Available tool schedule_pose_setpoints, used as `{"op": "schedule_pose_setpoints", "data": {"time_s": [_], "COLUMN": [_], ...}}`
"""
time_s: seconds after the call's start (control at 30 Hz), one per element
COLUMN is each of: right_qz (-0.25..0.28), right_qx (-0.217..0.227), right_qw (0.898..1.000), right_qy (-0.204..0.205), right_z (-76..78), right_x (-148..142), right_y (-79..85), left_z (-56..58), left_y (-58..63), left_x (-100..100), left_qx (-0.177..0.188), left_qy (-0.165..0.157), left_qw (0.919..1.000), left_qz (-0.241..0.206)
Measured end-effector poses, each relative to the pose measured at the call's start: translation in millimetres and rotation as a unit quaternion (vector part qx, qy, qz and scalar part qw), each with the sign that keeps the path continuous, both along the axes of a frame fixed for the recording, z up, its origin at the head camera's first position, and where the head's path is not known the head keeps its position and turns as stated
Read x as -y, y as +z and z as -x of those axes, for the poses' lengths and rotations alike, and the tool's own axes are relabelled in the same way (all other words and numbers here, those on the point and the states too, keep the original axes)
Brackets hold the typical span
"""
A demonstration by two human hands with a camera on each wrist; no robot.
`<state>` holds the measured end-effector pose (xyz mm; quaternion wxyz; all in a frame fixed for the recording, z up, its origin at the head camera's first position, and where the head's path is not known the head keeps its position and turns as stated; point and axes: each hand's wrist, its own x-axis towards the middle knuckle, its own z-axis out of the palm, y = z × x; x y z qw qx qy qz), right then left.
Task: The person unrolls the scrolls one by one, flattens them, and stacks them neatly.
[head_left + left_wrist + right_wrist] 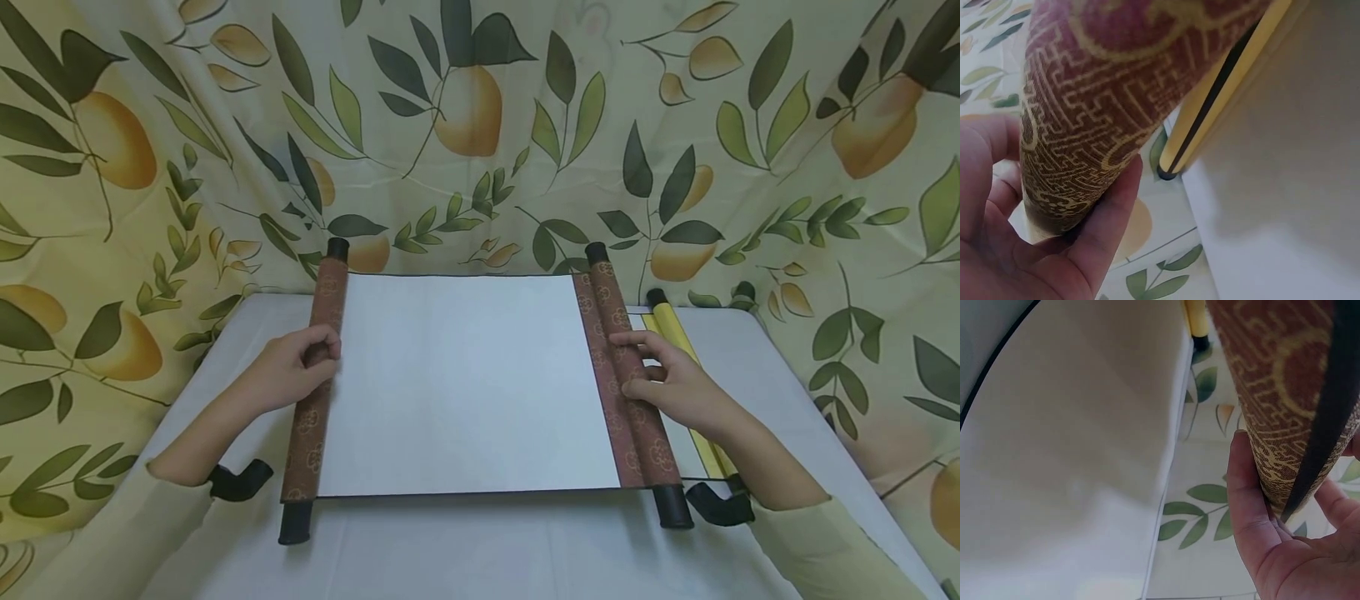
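Note:
A hanging scroll with blank white paper is spread between two rollers wrapped in reddish-brown brocade with black end knobs. My left hand grips the left roller around its middle, thumb and fingers curled about it. On the other side, my right hand holds the right roller between thumb and fingers. The left wrist view shows the patterned brocade within the left hand. In the right wrist view, the right hand cups the other brocade roller. The scroll's lower edge casts a shadow below it.
A yellow scroll with a black knob lies on the white table, partly behind the right roller and right hand. Cloth printed with fruit and leaves hangs behind the table and at both sides.

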<state>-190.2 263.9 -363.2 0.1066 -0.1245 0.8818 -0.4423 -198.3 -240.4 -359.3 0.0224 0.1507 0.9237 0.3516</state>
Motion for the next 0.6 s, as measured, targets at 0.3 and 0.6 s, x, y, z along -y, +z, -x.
{"op": "schedule_pose_setpoints", "data": {"time_s": [0.3,0.6], "right_qz": [0.001,-0.010], "right_qx": [0.004,-0.007], "right_qw": [1.000,1.000], "right_qy": [0.000,0.002], "right_z": [-0.3,-1.0], "right_x": [0,-4], "right_y": [0.1,-0.8], "left_z": [-1.0,-3.4], "left_y": [-1.8,0.2], "left_x": [5,11], "left_qx": [-0.020,-0.045], "left_qy": [0.003,0.003], "left_qw": [0.9993,0.9979], "left_qz": [0.032,0.047]}}
